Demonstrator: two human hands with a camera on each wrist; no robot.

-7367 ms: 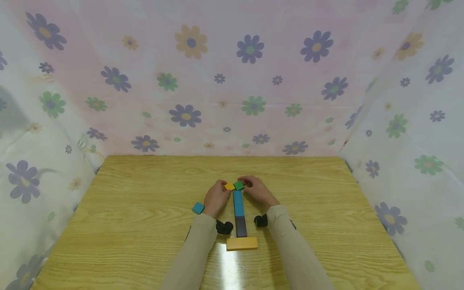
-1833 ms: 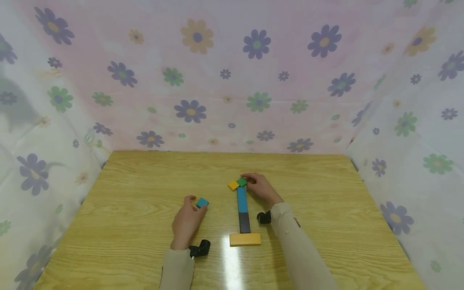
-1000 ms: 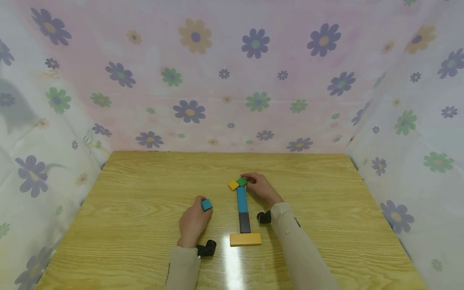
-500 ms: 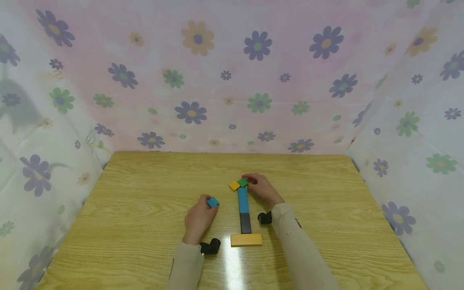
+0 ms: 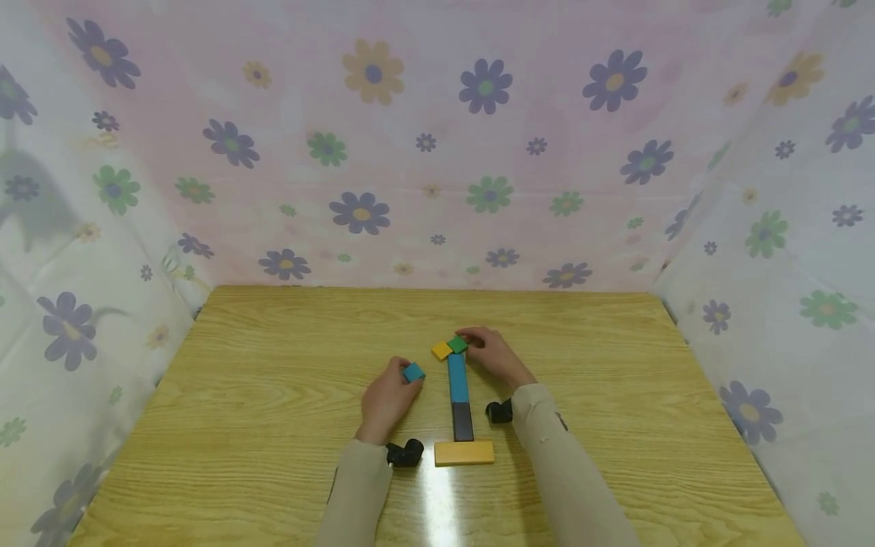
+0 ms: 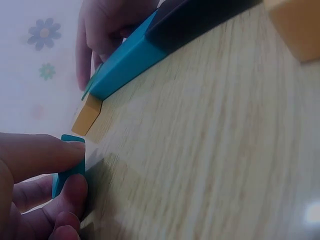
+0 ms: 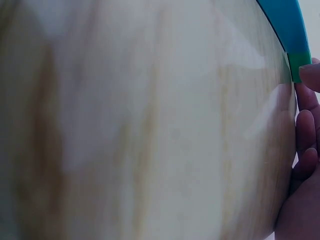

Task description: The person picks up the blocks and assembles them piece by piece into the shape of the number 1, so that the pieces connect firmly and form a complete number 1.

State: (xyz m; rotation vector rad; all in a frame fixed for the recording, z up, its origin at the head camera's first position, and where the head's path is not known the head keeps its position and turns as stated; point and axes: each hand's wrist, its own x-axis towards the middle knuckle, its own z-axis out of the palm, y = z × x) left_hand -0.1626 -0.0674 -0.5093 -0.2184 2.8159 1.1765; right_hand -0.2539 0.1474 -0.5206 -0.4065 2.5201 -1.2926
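Observation:
My left hand (image 5: pixel 390 399) pinches a small blue square block (image 5: pixel 413 372) between thumb and fingers, left of a row of blocks. In the left wrist view that block (image 6: pixel 59 183) stands close over the wood. At the row's far end, the thumb and index finger of my right hand (image 5: pixel 495 358) hold a green square block (image 5: pixel 458 345). A yellow square block (image 5: pixel 441 349) sits at the green one's left, corner to corner. Toward me run a long blue block (image 5: pixel 458 378), a dark block (image 5: pixel 462 422) and an orange bar (image 5: pixel 464 453) lying crosswise.
The blocks lie on a wood-grain table (image 5: pixel 273 380). Flower-patterned cloth (image 5: pixel 437 182) rises behind it and at both sides. A black wrist camera (image 5: pixel 406 453) sits at my left wrist, another black camera (image 5: pixel 500 412) at my right.
My left hand has left the yellow block, taken the blue square block from the table at left and carried it rightward toward the row. My right hand stays at the green block.

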